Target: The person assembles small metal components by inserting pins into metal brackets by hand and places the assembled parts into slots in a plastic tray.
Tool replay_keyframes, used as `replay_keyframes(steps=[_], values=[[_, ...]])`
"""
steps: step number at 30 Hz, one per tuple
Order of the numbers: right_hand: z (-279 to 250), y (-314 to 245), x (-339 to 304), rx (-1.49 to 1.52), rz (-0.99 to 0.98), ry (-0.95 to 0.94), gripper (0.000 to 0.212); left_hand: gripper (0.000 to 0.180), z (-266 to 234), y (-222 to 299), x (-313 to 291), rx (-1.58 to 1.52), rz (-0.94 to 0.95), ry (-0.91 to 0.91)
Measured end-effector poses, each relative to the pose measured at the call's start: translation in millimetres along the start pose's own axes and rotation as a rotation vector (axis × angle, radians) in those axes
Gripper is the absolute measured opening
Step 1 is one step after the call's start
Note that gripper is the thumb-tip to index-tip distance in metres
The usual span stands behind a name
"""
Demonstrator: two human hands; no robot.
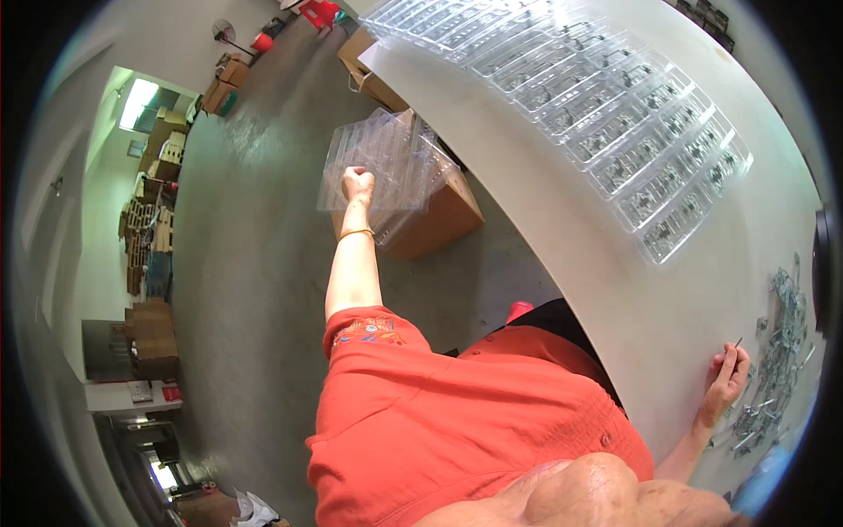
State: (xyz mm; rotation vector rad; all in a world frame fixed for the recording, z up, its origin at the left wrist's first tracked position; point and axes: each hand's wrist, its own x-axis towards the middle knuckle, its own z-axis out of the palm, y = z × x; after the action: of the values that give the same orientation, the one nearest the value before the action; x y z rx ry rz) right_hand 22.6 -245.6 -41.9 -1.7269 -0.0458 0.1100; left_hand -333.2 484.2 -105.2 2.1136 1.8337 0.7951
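My left hand (357, 185) reaches out over a stack of clear plastic trays (395, 154) with long ridges, resting on a cardboard box beside the table. Its fingers are curled closed at the near side of the top tray and seem to grip it. On the table at the right, my right hand (727, 379) pinches a small thin metal piece (738, 341) between thumb and fingertips. Close by that hand lies a loose pile of metal parts (777, 351). Farther up the table, compartmented clear trays (606, 149) hold small metal parts in their slots.
The pale table's curved-looking edge (518, 237) runs between my two arms. Below the trays stands the cardboard box (443, 220), with another open carton (373, 75) behind it. Cartons and pallets (149, 220) line the far left wall. A fan (225, 33) stands at the back.
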Motion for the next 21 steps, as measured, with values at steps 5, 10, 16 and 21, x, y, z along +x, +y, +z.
replay_keyframes(steps=[5,10,16,21], values=[[-8.1,5.5,4.4,-0.029,-0.054,-0.037,0.011,0.033,43.8,-47.2,-26.9,0.11,-0.08,-0.166],[3.7,0.6,8.6,-0.079,-0.029,-0.001,0.012,0.036,59.2,-74.2,-32.4,0.302,-0.001,-0.155],[-11.3,4.2,10.5,-0.137,-0.075,0.01,0.012,0.034,59.9,-24.6,-19.7,0.465,-0.104,-0.45],[-8.1,3.8,12.9,-0.195,-0.068,0.028,0.014,0.029,73.8,-37.0,-26.9,0.413,-0.03,-0.374]])
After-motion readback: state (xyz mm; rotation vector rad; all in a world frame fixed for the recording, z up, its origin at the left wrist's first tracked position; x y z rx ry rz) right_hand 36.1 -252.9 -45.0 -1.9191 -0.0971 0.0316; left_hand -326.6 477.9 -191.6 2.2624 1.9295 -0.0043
